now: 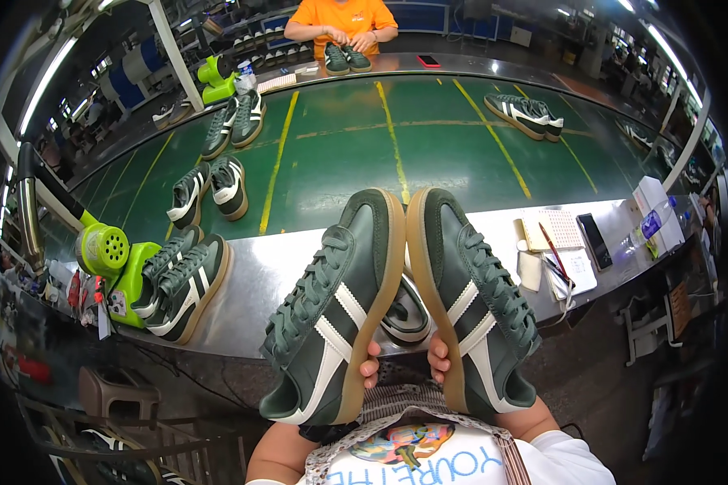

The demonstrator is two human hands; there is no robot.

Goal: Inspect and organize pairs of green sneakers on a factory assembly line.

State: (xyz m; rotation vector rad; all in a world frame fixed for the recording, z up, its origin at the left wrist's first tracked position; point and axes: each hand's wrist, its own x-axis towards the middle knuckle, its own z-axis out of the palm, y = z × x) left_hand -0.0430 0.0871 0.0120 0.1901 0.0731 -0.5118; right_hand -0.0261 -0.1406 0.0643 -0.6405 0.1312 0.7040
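Observation:
My left hand [370, 365] is closed on a dark green sneaker [368, 246] with white side stripes, green laces and a tan gum sole. My right hand [438, 358] grips a matching sneaker [438, 234] in the same way. Both shoes are held up toe-up in front of me, soles turned toward each other and their toes close together. Only fingertips show at the soles; the rest of each hand is hidden behind the shoes. Between the two soles, part of another dark shoe [406, 322] shows at the metal table's near edge.
A pair of sneakers [190, 287] stands beside a lime-green blower [105, 246] at left. More pairs lie on the green conveyor belt [332, 153]. Notebooks [554, 230], a phone [594, 241] and a bottle [655, 220] lie at right. Across the belt, a person in orange [344, 20] handles shoes.

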